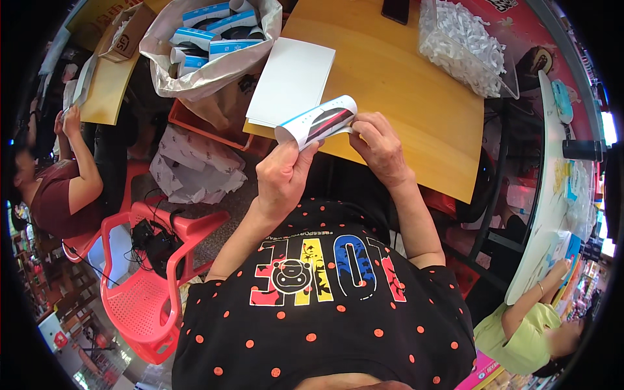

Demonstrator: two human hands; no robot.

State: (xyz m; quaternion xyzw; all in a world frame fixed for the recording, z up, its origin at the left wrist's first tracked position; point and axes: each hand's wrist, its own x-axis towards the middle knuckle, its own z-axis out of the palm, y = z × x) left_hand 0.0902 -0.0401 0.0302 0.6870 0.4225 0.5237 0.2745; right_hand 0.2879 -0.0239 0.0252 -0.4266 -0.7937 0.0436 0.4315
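Note:
Between my two hands is a rolled paper sheet [322,121], white with a blue band and a dark printed picture. My left hand [283,175] pinches its lower left end between thumb and fingers. My right hand [382,146] grips the right end, where a narrow flap of the paper sticks out; the fingertips are partly hidden. Just beyond the roll, a stack of white sheets [292,78] lies at the left edge of the wooden table [383,84]. Left of the stack stands a large white sack [214,83] holding several similar rolled sheets [224,47].
A clear bin of white curled strips [461,45] stands at the table's far right, with a dark phone [395,10] nearby. At left are a pink chair [140,305] with black cables [153,244] and a seated person [68,175]. Another person [526,331] works at a white table [546,195].

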